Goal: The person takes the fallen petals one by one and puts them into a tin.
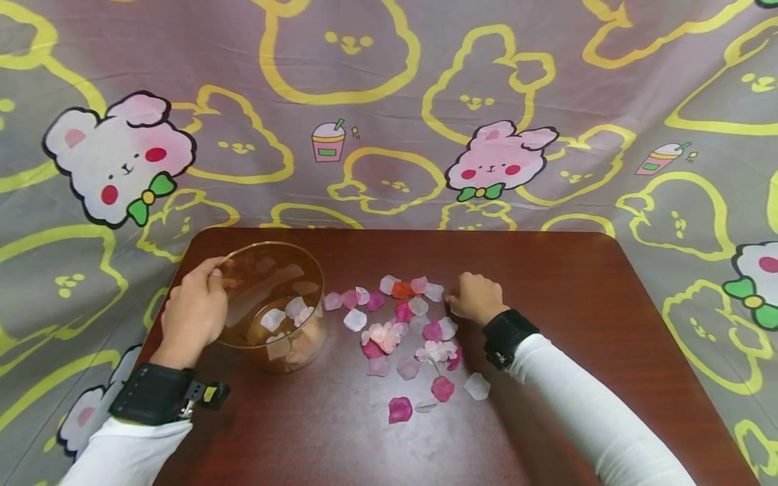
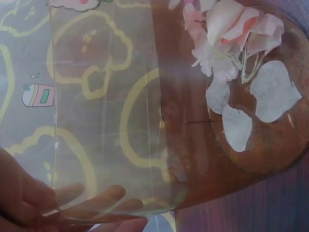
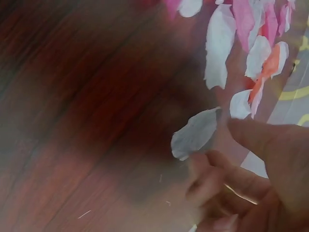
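- A white petal [image 3: 195, 133] lay on the brown table [image 1: 577, 304], at the right hand's [image 1: 477, 298] curled fingertips [image 3: 212, 181], touching or pinched I could not tell.
- More pink and white petals [image 1: 401, 334] were scattered just left of it.
- The left hand [image 1: 193, 312] gripped the rim of a clear bowl [image 1: 270, 307], tilted, with petals inside.

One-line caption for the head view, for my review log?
Left hand grips a tilted clear bowl; right hand reaches scattered petals on a wooden table.
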The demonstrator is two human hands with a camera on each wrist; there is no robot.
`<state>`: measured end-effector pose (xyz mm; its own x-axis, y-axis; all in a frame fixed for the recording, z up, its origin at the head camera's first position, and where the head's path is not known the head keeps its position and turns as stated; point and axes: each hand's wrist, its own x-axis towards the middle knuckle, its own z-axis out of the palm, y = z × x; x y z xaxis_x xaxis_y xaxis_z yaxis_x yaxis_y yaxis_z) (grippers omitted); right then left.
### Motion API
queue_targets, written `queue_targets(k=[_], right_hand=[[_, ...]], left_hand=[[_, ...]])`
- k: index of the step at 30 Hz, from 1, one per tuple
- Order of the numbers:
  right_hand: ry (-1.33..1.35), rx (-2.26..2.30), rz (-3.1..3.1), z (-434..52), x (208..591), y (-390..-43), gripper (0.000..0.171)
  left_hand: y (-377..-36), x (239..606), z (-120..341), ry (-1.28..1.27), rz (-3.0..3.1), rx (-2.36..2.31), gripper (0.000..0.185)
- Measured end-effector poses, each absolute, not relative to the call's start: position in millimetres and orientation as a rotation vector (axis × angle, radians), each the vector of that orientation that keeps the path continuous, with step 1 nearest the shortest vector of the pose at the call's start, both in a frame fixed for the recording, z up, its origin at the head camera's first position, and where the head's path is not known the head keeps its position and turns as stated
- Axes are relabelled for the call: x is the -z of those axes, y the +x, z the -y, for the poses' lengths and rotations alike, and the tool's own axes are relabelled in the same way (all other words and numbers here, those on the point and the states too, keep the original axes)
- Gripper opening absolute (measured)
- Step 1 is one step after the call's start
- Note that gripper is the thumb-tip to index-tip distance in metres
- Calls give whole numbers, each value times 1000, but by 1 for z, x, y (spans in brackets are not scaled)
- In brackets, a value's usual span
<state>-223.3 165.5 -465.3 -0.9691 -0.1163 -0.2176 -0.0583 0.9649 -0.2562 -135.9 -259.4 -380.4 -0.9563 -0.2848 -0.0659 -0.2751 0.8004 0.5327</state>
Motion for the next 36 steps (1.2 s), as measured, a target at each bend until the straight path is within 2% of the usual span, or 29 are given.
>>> queue_targets(k=[11,17,21,28,36], right_hand=[[-167,359,-2890,-168,470,-220,28],[-235,261,-2938,-170,475,-219,17],[-263,236,-2944,-169,473,-219,17],[-310,288,-2998,-156,448,-221,15],[-490,438,-3039,-115,413,-211,10]], left_hand=[[-136,380,262,485,2983,874,51],[-135,379,260,467,2963,875,50],[-136,379,259,466,2959,881,50],[-136,378,258,457,2954,880,49],[-135,379,259,456,2959,871,49]])
